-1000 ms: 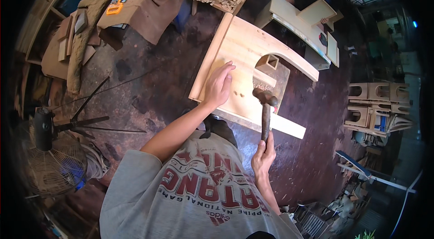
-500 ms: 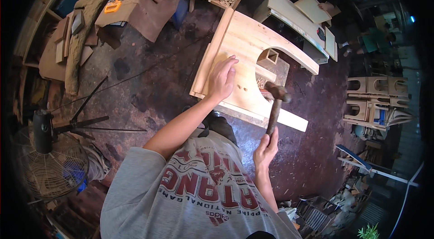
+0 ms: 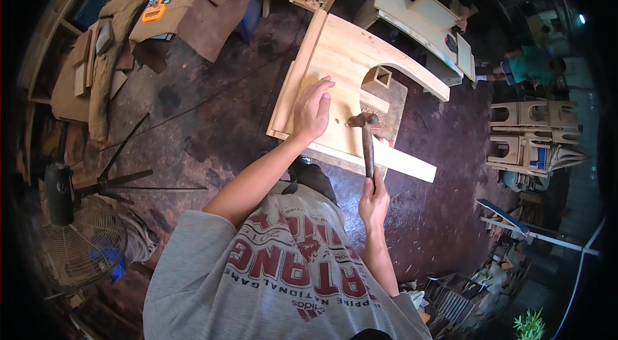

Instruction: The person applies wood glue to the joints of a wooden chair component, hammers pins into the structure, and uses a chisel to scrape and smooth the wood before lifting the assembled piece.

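Head view: left hand (image 3: 313, 110) presses flat on the panel (image 3: 341, 63); right hand (image 3: 373, 198) grips the hammer (image 3: 365, 134). Nailing step; next strike needs a square blow.

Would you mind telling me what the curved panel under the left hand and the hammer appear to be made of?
The curved panel looks like pale, unfinished softwood: light yellow, faint grain lines, no gloss or paint. The hammer, gripped by the right hand, seems to have a dark, dull metal head and a brown handle, probably wood, though that is too small to confirm. The left hand rests flat on the panel.
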`<state>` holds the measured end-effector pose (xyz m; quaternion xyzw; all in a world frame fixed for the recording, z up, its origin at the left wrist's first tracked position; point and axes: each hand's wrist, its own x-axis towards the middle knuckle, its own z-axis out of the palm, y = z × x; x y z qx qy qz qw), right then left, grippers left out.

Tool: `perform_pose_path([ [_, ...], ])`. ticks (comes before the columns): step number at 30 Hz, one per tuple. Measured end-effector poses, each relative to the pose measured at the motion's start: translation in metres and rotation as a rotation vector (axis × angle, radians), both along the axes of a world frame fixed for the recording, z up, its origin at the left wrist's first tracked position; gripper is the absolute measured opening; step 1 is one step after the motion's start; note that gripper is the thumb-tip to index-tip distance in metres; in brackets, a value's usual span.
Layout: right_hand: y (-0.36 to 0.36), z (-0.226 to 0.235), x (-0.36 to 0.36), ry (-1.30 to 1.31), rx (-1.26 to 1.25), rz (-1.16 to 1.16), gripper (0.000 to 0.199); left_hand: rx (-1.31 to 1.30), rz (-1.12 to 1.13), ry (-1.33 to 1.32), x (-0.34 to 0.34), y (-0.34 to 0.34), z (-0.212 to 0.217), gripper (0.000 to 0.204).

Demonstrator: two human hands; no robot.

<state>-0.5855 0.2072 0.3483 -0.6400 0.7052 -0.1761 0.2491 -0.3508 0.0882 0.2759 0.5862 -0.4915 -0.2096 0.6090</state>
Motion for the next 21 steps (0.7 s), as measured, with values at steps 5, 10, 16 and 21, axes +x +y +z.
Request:
perform_pose_path([
  [5,0.0,0.013,0.003,-0.022,-0.094,0.035,0.043,-0.012,0.001,0.059,0.001,0.0,-0.003,0.033],
  [10,0.013,0.007,0.009,-0.14,-0.321,0.0,0.044,-0.037,0.012,0.103,0.001,-0.002,-0.005,0.035],
  [16,0.002,0.009,0.008,0.087,-0.054,0.066,0.044,-0.042,0.014,0.097,0.003,0.0,0.0,0.037],
  [21,0.002,0.013,0.004,0.037,-0.062,-0.001,0.043,-0.053,0.015,0.095,0.003,0.0,-0.002,0.039],
])
